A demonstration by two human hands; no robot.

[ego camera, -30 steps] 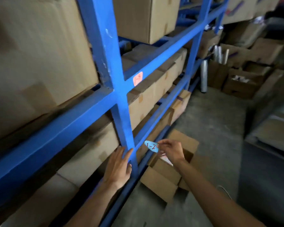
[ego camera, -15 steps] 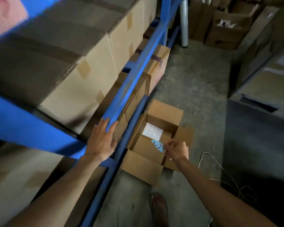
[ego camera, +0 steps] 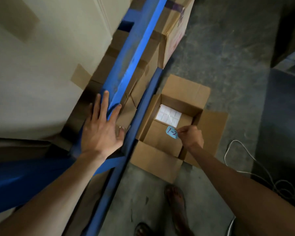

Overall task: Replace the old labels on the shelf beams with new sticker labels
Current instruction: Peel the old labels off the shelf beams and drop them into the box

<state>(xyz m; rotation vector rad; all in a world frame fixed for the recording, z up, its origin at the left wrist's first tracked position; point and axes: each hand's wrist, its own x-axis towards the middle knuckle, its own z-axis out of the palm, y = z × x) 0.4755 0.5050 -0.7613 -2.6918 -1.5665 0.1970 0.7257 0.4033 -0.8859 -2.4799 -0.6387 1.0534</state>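
My right hand (ego camera: 192,136) pinches a light blue sticker label (ego camera: 172,132) marked "1-2" and holds it over an open cardboard box (ego camera: 186,87) on the floor. My left hand (ego camera: 101,128) lies flat with fingers spread on a blue shelf beam (ego camera: 131,53) that runs diagonally up the frame. A lower blue beam (ego camera: 143,103) runs beside the box. White sheets (ego camera: 169,115) lie inside the box.
Taped cardboard cartons (ego camera: 41,65) fill the shelves at left. Another carton (ego camera: 175,29) sticks out past the beam at the top. A white cable (ego camera: 242,160) coils on the concrete floor at right. My sandalled feet (ego camera: 175,201) stand below the box.
The view has tilted down from the shelf front to the floor. My right hand carried the "1-2" label down over the open box. My left hand stayed on the beam.
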